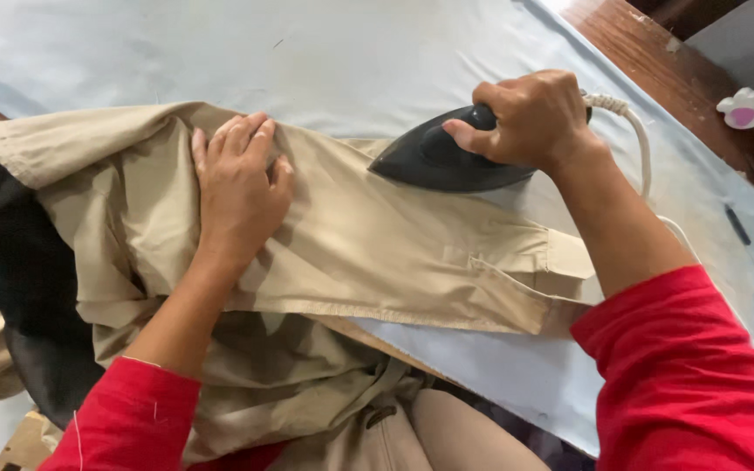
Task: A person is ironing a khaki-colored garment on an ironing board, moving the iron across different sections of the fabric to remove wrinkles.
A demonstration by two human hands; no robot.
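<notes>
Fingers of the right hand point(534, 118) are wrapped tight around the handle of a dark, pointed electric iron point(442, 161), its soleplate resting on a beige cotton garment point(377, 253) spread across the pale blue cloth-covered counter point(307, 52). Left hand point(237, 187) lies flat, fingers open, pinning the fabric left of the iron's tip. Judging by that small gap, a leftward pass could burn those fingers; lingering might scorch the cloth, and the white cord point(634, 131) could snag.

Wooden table point(647, 61), brown, bare only along the far right edge. Pale blue cloth point(307, 52) covers most of it. On the cloth: beige garment point(377, 253) spread flat, dark iron point(447, 161) resting on the garment.
</notes>
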